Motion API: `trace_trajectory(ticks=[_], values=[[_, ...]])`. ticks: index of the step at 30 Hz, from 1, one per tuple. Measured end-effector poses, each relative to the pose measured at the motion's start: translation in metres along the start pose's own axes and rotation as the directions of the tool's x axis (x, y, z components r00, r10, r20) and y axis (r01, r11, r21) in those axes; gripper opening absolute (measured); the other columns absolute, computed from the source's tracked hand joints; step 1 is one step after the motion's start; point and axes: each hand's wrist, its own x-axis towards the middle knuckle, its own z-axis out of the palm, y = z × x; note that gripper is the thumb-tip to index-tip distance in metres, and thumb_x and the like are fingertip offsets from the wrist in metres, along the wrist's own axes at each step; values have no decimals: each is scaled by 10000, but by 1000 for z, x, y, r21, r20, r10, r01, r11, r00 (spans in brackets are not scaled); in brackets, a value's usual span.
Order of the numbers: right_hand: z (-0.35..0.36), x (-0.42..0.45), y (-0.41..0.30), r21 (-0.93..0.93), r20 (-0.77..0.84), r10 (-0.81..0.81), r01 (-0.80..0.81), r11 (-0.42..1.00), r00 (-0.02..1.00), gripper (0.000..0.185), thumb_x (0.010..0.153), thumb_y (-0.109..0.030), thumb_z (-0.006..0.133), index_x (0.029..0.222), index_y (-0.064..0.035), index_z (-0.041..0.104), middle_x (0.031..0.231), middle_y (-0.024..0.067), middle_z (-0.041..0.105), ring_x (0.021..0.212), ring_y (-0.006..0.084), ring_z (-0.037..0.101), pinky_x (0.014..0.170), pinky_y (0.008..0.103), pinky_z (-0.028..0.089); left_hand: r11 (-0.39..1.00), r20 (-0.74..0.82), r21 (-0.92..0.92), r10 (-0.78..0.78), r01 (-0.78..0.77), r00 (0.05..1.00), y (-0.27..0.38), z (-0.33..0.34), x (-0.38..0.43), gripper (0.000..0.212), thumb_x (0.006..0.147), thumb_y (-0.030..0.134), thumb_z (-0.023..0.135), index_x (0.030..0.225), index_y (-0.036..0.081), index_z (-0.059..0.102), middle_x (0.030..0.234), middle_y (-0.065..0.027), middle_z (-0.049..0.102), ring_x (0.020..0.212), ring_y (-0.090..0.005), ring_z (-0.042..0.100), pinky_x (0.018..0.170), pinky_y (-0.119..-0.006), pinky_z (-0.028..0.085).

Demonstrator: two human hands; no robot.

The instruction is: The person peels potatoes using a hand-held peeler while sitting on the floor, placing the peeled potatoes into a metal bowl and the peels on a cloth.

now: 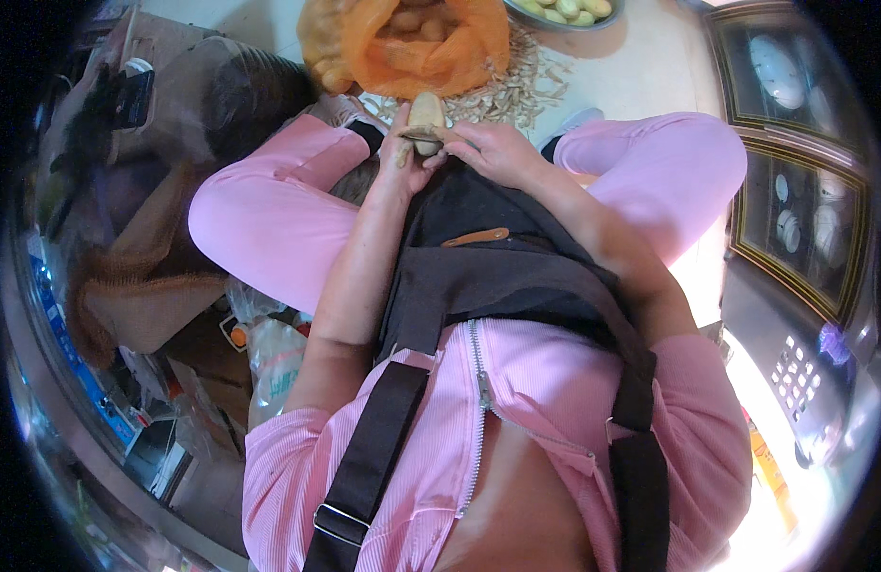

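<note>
My left hand (404, 159) grips a potato (427, 111) from its near end, and most of its upper face looks pale and peeled. In my right hand (492, 149) is a peeler (420, 134), its head lying across the potato's lower part. Both hands are close together above my lap, over the black apron (476, 207). Just beyond them, an orange mesh bag (476, 61) gapes with unpeeled potatoes (419, 25) inside. A heap of peelings (522, 96) is spread on the floor beside the bag.
A metal bowl (615, 16) of peeled potatoes stands on the floor at the far right. Dark cabinet doors (790, 86) line the right side. On the left are a dark, rounded object (233, 93), a cardboard box (211, 379) and a plastic bag (274, 357).
</note>
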Motion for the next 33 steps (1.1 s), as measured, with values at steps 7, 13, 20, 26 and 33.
trace_trajectory(ticks=[7, 13, 20, 26, 33], values=[[-21, 15, 42, -37, 53, 442, -440, 897, 896, 377, 884, -386, 407, 917, -67, 603, 812, 196, 601, 789, 378, 580, 732, 426, 447, 986, 40, 161, 23, -29, 999, -4, 9, -1, 506, 909, 487, 289, 1029, 29, 469, 743, -135, 547, 499, -199, 500, 322, -235, 334], [-8, -4, -7, 72, -58, 55, -50, 996, 997, 324, 874, -356, 457, 874, -51, 569, 780, 186, 592, 719, 386, 567, 633, 445, 448, 996, -284, 75, 62, -42, 957, -3, 12, 3, 401, 919, 425, 364, 1043, 66, 495, 863, -95, 575, 651, -210, 571, 469, -300, 460], [-24, 20, 27, -87, 2, 424, -422, 902, 906, 276, 874, -287, 480, 898, -29, 573, 783, 197, 591, 764, 362, 570, 663, 403, 447, 978, 135, 195, 42, -68, 990, -3, -10, 1, 476, 898, 465, 387, 1077, 33, 474, 835, -108, 565, 618, -212, 547, 432, -252, 434], [-7, 7, 5, 269, -68, 312, -284, 920, 948, 288, 881, -299, 471, 892, -25, 558, 774, 192, 574, 740, 360, 559, 648, 384, 438, 992, -144, 64, 117, -109, 983, 4, 12, -6, 450, 899, 460, 391, 1024, 42, 503, 736, -92, 573, 573, -238, 593, 421, -279, 493], [-7, 7, 5, 65, -96, 69, -63, 996, 993, 298, 884, -308, 478, 935, -27, 564, 806, 189, 590, 755, 362, 564, 669, 374, 451, 992, -118, 118, 57, -43, 991, -2, 7, -1, 428, 915, 445, 352, 996, 50, 497, 726, -114, 563, 510, -226, 540, 357, -271, 385]])
